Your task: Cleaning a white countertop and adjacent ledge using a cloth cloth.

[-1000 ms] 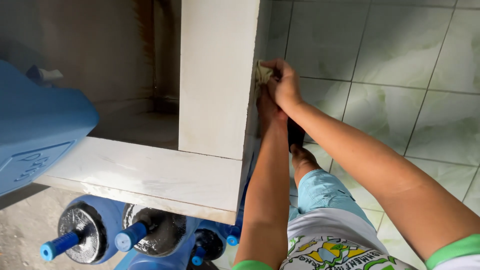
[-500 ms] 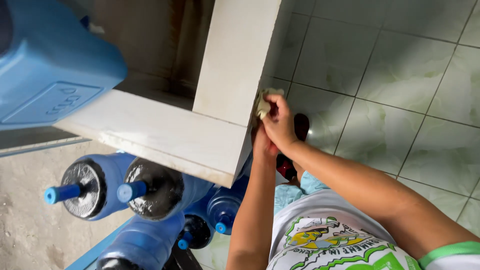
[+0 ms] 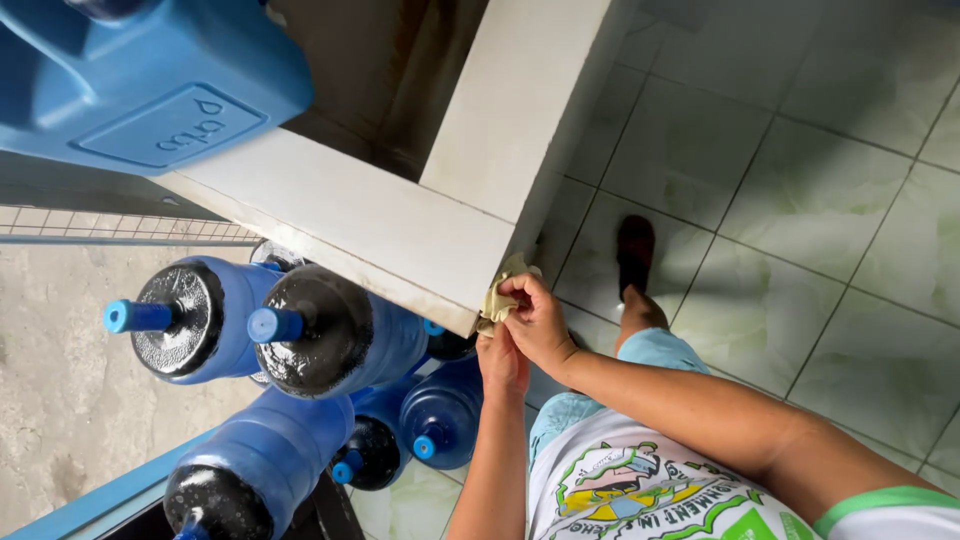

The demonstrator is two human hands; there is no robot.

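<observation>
Right hand (image 3: 540, 322) clenched on small yellowish cloth (image 3: 503, 293), pressed cloth against outer corner of white L-shaped ledge (image 3: 400, 225). Left hand (image 3: 502, 362) sat just beneath right, touching it; its grip hidden, could not tell. Step in hand looked like wiping ledge's side face at corner. Next move would likely call for firm pressure on cloth along edge. Below ledge lay blue water jugs (image 3: 300, 340), capped. Blue container (image 3: 140, 80) rested on ledge top. Green tiled floor (image 3: 800, 200) to right.
</observation>
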